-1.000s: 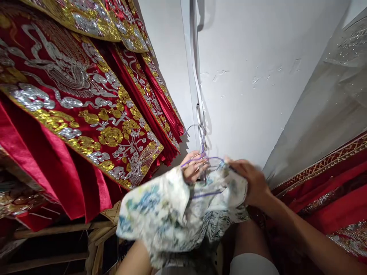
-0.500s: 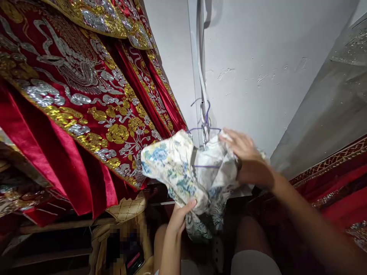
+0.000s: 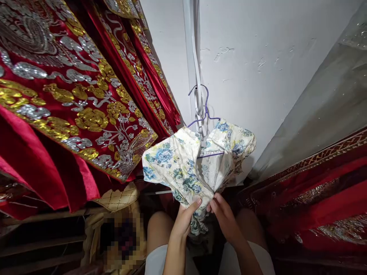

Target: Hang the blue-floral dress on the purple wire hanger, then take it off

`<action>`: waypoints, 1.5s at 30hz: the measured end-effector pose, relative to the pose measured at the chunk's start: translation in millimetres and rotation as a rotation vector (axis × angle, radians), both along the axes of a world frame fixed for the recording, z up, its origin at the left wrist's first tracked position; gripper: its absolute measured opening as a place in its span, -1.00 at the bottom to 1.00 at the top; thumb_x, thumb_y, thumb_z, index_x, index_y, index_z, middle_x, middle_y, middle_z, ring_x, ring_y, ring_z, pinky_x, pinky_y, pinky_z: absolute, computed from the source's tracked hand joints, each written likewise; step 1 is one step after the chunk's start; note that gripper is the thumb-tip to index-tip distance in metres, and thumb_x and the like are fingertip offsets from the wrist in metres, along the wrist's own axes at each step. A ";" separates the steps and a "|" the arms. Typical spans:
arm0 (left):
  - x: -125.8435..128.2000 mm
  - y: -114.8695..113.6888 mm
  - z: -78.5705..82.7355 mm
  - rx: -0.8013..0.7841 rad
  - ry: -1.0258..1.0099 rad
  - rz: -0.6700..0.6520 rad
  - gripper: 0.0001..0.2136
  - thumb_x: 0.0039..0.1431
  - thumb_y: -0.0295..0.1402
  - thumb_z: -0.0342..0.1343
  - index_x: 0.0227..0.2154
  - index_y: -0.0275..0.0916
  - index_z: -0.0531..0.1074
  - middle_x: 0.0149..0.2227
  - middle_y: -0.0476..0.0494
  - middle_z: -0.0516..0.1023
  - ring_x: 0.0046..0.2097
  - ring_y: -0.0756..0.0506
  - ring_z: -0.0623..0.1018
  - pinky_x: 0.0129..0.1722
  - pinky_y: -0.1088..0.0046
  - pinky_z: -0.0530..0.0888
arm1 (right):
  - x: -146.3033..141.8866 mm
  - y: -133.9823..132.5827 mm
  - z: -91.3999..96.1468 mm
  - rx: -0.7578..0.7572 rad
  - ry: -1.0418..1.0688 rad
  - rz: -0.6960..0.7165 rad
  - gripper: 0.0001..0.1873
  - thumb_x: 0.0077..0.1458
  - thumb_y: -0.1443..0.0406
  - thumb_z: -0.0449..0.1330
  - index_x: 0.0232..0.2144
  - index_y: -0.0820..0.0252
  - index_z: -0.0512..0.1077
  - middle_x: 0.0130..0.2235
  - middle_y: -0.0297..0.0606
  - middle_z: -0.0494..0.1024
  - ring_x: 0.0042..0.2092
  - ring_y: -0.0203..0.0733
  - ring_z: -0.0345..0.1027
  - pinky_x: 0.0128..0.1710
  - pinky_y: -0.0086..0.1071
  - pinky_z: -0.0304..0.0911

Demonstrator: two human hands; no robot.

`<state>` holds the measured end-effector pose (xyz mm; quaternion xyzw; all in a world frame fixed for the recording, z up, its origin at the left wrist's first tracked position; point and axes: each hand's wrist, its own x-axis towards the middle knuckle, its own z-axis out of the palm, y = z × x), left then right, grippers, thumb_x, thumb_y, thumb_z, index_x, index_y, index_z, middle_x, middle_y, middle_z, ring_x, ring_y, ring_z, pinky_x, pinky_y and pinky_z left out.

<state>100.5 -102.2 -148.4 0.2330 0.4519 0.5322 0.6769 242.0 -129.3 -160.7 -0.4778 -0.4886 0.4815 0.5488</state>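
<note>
A white dress with blue and green flowers (image 3: 183,168), short-sleeved and unfastened at the neck, hangs on a purple hanger (image 3: 206,105). The hanger's hook is caught in a white strap (image 3: 197,57) running down the wall. My left hand (image 3: 186,217) grips the left front of the dress, thumb on top and the other fingers behind the cloth. At the lower end of the neck opening, my right hand (image 3: 222,210) pinches the edge of the fabric. The dress's lower part droops between my knees, in shadow.
Red cloth with gold and silver sequin embroidery (image 3: 94,118) hangs at the left. Below it stands a wooden frame (image 3: 91,236) with a quilted cushion (image 3: 120,196). More red beaded cloth (image 3: 329,198) and a plastic cover (image 3: 309,107) are at the right.
My right hand has left the right shoulder of the dress and come down to the front edge. The right sleeve now lies spread out on the hanger. My left hand keeps its hold.
</note>
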 end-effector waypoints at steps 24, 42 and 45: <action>31.2 -3.1 -43.4 0.615 0.694 -0.094 -0.89 0.22 -0.28 0.11 -0.32 -0.20 0.47 -0.36 -0.09 0.52 -0.27 -0.13 0.50 -0.20 0.40 0.43 | -10.6 -0.3 5.0 -0.122 0.244 -0.041 -0.56 0.08 0.04 0.26 -0.65 0.14 0.26 -0.67 -0.45 0.23 -0.58 -0.35 0.03 -0.54 -0.41 0.04; 31.0 3.5 -73.3 0.548 0.734 -0.152 -0.88 0.27 -0.29 0.03 -0.34 -0.20 0.40 -0.39 -0.08 0.41 -0.32 -0.12 0.42 -0.22 0.39 0.35 | 24.8 102.8 154.2 0.077 0.250 -0.131 -0.73 -0.01 0.13 0.32 -0.43 0.27 0.56 -0.68 -0.42 0.35 -0.63 -0.39 0.04 -0.61 -0.43 -0.05; 26.6 7.8 -70.4 0.569 0.732 -0.165 -0.85 0.27 -0.27 0.07 -0.36 -0.20 0.43 -0.39 -0.10 0.44 -0.31 -0.14 0.44 -0.22 0.38 0.36 | 14.7 100.8 156.3 0.111 0.234 -0.123 -0.72 0.04 0.12 0.26 -0.41 0.26 0.55 -0.66 -0.40 0.38 -0.62 -0.37 0.07 -0.60 -0.43 0.01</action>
